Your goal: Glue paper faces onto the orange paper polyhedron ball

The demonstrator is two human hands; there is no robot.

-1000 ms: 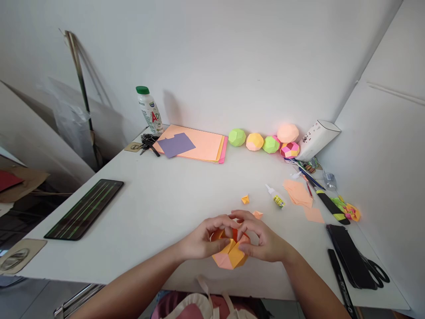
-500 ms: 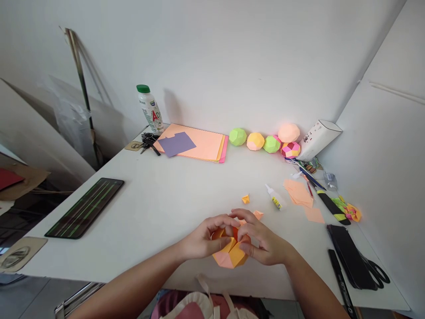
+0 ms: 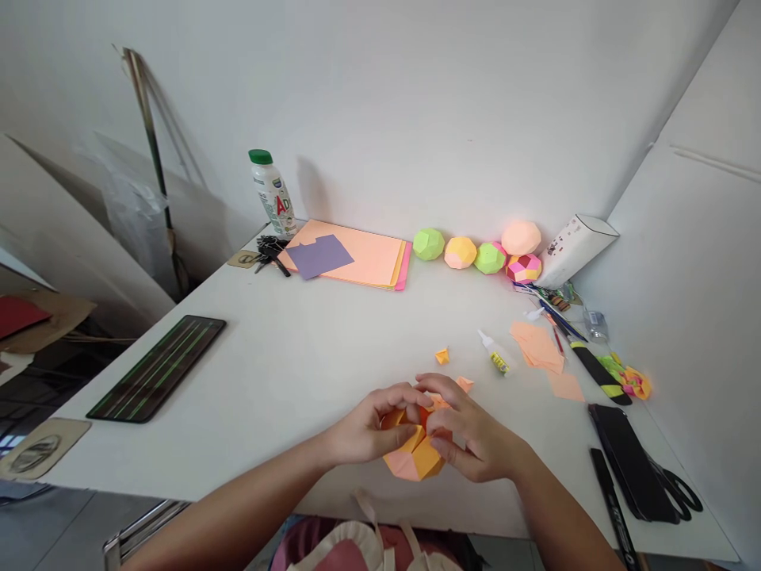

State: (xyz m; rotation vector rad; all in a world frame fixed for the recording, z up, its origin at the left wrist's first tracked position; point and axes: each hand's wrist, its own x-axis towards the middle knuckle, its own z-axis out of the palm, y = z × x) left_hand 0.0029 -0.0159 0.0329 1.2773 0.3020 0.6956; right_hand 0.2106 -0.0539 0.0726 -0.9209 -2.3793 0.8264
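Observation:
Between my hands, near the front edge of the table, is an orange and peach folded paper ball [image 3: 413, 460] with an opening in its top. My left hand [image 3: 380, 424] grips its left side, thumb on an outer face and fingers curled over the rim. From the right, my right hand [image 3: 469, 428] pinches the rim, its thumb on the outside and fingers bent over the opening. The fingers partly hide the inside. Just beyond lie a small orange folded paper piece [image 3: 442, 356] and a peach one [image 3: 464, 384]. A glue tube [image 3: 493, 353] lies farther right.
Finished paper balls [image 3: 460, 252] line the wall beside stacked coloured sheets [image 3: 350, 254]. A bottle [image 3: 273, 194] and keys [image 3: 272, 252] stand back left; a phone [image 3: 158, 369] lies left. At right are peach paper squares [image 3: 538, 346], a cutter [image 3: 598, 373], scissors [image 3: 678, 488] and a marker [image 3: 613, 503].
The whole view has shifted slightly, with things appearing a little farther right. Both hands keep their hold on the paper ball, and my right fingers have moved only slightly.

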